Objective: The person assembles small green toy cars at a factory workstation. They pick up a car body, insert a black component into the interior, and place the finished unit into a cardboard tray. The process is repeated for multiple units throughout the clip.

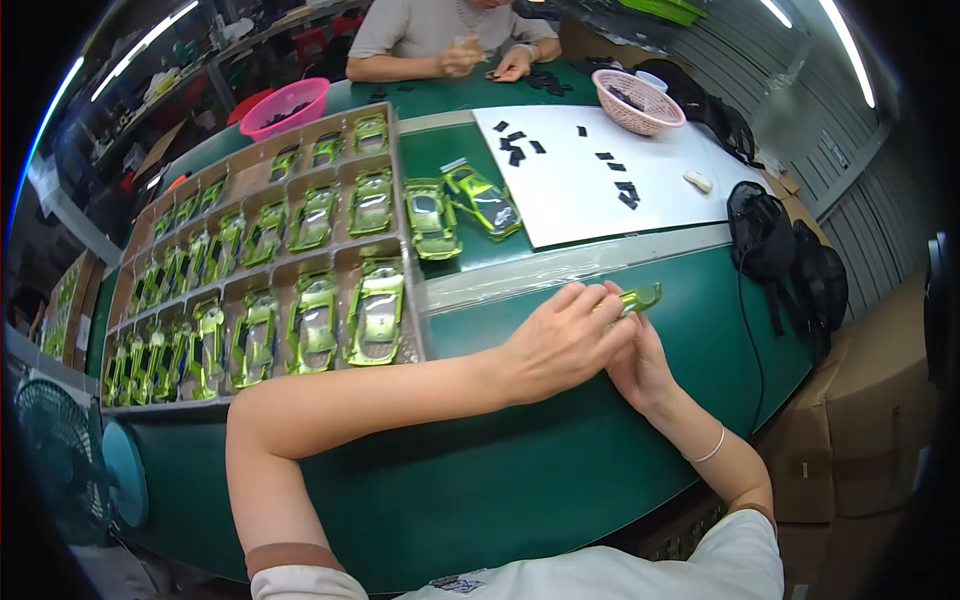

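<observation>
A bright green toy car body shell [643, 297] is held between my two hands over the green table; only one end of it shows past the fingers. My left hand [560, 342] is closed over it from the left, fingers curled. Under and beside it, my right hand [640, 368] grips the same shell, its fingertips partly hidden by the left hand. Two more toy car shells, one upright [432, 218] and one tilted [482, 200], lie on the table between the divided box and the white board.
A divided cardboard box [244, 182] full of green car shells stands at left. The white board [560, 215] carries small black pieces. Pink baskets [640, 118] [318, 98] stand farther back. Across the table, a person [400, 40] handles small black parts. A teal fan [122, 475] is at lower left.
</observation>
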`<state>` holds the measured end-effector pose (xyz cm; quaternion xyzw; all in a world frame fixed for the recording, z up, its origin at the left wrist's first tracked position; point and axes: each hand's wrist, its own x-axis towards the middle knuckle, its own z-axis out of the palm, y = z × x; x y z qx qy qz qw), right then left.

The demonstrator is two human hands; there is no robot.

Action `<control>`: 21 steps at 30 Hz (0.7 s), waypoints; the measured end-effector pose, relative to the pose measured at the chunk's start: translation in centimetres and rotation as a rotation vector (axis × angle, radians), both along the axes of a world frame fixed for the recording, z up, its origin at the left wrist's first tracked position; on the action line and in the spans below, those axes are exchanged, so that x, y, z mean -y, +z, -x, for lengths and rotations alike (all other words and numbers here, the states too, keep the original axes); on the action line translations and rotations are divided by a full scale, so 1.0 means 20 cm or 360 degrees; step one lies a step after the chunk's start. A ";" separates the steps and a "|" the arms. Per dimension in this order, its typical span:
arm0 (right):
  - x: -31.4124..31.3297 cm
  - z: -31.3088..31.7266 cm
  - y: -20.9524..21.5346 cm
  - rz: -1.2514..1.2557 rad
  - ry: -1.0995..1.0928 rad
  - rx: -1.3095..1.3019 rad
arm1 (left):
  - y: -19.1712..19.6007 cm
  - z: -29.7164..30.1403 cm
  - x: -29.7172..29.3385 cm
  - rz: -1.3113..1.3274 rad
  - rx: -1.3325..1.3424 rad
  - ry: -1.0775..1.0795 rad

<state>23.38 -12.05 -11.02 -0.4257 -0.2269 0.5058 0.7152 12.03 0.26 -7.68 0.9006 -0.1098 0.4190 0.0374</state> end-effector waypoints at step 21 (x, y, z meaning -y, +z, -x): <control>0.03 -0.13 -0.01 -0.0231 -0.0156 -0.0126 | -0.05 -0.80 -0.47 0.0463 -0.0535 0.0075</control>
